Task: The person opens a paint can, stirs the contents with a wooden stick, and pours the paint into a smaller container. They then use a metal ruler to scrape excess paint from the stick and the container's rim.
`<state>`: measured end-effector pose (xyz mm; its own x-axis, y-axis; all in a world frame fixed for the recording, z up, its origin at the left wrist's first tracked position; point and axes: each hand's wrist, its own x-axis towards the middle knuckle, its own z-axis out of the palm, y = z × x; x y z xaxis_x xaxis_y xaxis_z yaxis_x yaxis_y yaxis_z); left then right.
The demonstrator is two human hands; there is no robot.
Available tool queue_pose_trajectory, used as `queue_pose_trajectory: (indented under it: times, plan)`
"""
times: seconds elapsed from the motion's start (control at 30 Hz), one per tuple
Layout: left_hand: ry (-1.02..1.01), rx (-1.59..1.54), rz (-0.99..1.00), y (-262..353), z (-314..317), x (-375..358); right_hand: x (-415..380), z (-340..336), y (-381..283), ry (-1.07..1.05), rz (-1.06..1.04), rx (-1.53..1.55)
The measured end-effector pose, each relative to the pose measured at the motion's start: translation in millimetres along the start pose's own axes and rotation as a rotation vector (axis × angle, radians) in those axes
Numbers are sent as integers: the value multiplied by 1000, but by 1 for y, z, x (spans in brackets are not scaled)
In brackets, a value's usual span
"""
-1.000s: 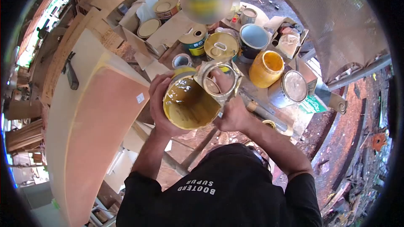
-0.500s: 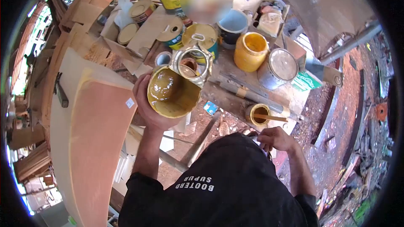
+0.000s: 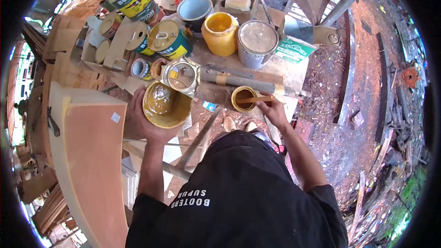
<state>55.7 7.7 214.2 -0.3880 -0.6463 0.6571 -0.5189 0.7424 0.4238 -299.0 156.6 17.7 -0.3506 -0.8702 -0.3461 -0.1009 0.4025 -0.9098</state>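
Observation:
My left hand (image 3: 155,134) is wrapped round the side of a cut-open tub (image 3: 183,115) with ragged edges, tilted so its mouth faces me. Glossy ochre-brown paint (image 3: 161,97) coats its bottom. At its far rim is a paint-smeared ring-shaped piece (image 3: 196,81) with a round opening. My right hand (image 3: 274,111) grips the near end of a flat wooden stick (image 3: 257,99). The other end of that stick lies over the mouth of a small can (image 3: 235,96) with dark yellowish stuff inside and paint down its rim.
Behind stand a yellow jar (image 3: 221,41), a lidded grey can (image 3: 257,50), a blue-grey bucket (image 3: 195,11) and several paint cans (image 3: 171,41). A metal pipe (image 3: 239,80) lies across the worktable. On the left is a curved wooden panel (image 3: 94,147); a green-and-white box (image 3: 294,49) sits right.
My right hand has moved from near my body to the stick and taken hold of it. My left hand still holds the tub. The camera view has shifted.

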Motion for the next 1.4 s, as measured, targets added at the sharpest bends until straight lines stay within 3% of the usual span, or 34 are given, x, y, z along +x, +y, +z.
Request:
queue_pose_trajectory:
  times: [0.07, 0.2, 0.33, 0.6, 1.0, 1.1, 1.17, 1.23, 1.3, 1.4]
  plan:
    - [-7, 27, 26, 14, 3, -2, 8, 1, -19, -42, -35, -119]
    - [-27, 69, 32, 32, 9, -11, 0, -3, -61, 32, -411, -241]
    - [-29, -6, -46, 42, 17, -30, -8, -25, -85, 25, -438, -303]
    - [-45, -42, -109, 46, 37, -51, -16, -53, -35, 24, -138, 42]
    - [34, 35, 106, 37, 15, -19, -21, -20, -7, -125, -56, -203]
    - [74, -87, 18, 26, 8, -16, -24, -27, 9, -13, 69, -67]
    - [109, -107, -21, 24, 1, -10, -25, -35, 16, 351, -32, 54]
    - [120, -105, -89, 15, -4, -21, -18, -55, -6, 570, -159, 163]
    - [119, -86, -120, 11, -7, -27, -11, -69, -46, 534, -324, 148]
    - [94, -55, -132, 7, -11, -35, 19, -53, -118, 123, -401, -134]
